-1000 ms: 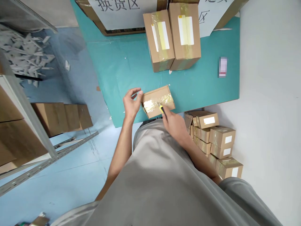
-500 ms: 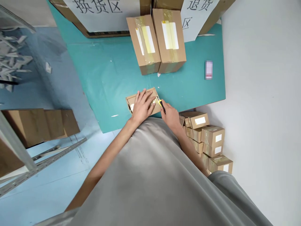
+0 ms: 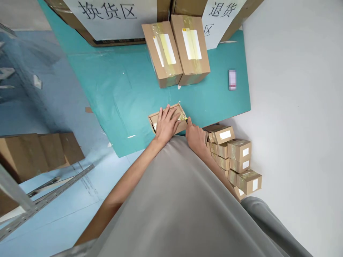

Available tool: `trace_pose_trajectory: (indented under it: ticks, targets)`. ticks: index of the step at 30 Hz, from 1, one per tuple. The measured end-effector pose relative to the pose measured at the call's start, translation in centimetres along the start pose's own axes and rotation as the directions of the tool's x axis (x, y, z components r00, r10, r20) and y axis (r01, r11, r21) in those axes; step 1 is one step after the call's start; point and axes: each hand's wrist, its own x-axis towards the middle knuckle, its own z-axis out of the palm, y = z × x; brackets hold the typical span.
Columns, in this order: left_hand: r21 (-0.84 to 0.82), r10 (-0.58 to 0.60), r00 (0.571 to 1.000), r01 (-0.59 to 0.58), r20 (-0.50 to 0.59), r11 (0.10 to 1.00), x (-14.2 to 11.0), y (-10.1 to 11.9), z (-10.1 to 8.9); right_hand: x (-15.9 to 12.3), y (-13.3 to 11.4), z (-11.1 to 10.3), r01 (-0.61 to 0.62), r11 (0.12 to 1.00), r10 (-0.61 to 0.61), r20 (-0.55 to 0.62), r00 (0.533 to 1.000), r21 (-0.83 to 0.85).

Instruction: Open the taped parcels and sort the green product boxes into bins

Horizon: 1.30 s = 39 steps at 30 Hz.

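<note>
A small flat cardboard box (image 3: 181, 126) lies near the front edge of the teal-covered table (image 3: 128, 107). My left hand (image 3: 166, 125) rests on top of it, with fingers spread and palm down. Shiny tape (image 3: 182, 116) shows on the box's right part. At that right end, my right hand (image 3: 195, 136) is closed around a yellow-and-black utility knife (image 3: 186, 119). Most of the knife is hidden by the hand; a bit of yellow and dark shows by the tape. The blade cannot be made out.
Two taped cartons (image 3: 164, 53) stand side by side at the back, before larger boxes with paper signs (image 3: 112, 18). A blurred pinkish item (image 3: 232, 80) lies at right. Several boxes (image 3: 241, 150) are stacked below the table's right side. More cartons (image 3: 40, 153) and a metal shelf (image 3: 48, 203) are at left.
The view has shifted slightly. My right index finger now extends along the knife, covering more of it, and the knife has moved up close to the tape at the box's right end.
</note>
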Motion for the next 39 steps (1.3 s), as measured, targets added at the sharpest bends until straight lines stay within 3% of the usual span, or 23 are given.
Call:
trace_pose_trajectory:
  ticks: [8,15,22,25,27,29,32,36,39]
  targets:
    - [0.037,0.011,1.0,-0.011,-0.006,0.999,-0.1,0.2,0.2,0.7,-0.4,0.2,-0.018,1.0,0.018,-0.021,1.0,-0.019]
    - [0.075,0.022,0.999,-0.023,0.023,0.997,-0.2,0.1,0.0,-1.7,1.4,-0.2,0.0,0.998,0.001,0.028,1.0,-0.057]
    - [0.101,-0.009,1.0,0.011,-0.026,0.995,0.3,-0.3,0.1,-0.5,1.6,-0.8,0.048,0.993,-0.045,0.034,0.998,-0.104]
    - [0.114,-0.006,1.0,0.009,-0.02,0.993,0.2,-0.2,-0.1,-1.3,3.2,-1.4,0.117,0.987,-0.112,0.053,0.992,-0.106]
    - [0.115,-0.009,0.999,0.013,-0.033,0.993,-0.4,0.0,-0.4,-1.0,5.0,-1.4,0.148,0.987,-0.15,-0.015,0.989,-0.061]
    - [0.125,-0.044,0.995,0.055,-0.09,0.991,-1.3,0.2,-0.9,1.1,7.0,-0.4,0.138,0.99,-0.134,-0.145,0.98,0.015]
    - [0.151,-0.163,0.953,0.206,-0.256,0.967,-3.4,0.3,-1.5,7.5,9.2,2.7,0.06,0.988,-0.021,-0.263,0.965,0.139]
    - [0.102,-0.307,0.814,0.405,-0.493,0.909,-6.5,-0.4,-1.4,16.0,11.0,7.4,-0.032,0.968,0.08,-0.185,0.98,0.249]
    - [0.037,-0.377,0.736,0.478,-0.562,0.877,-8.1,-0.8,-0.7,18.7,12.0,8.9,-0.039,0.956,0.095,-0.179,0.979,0.289]
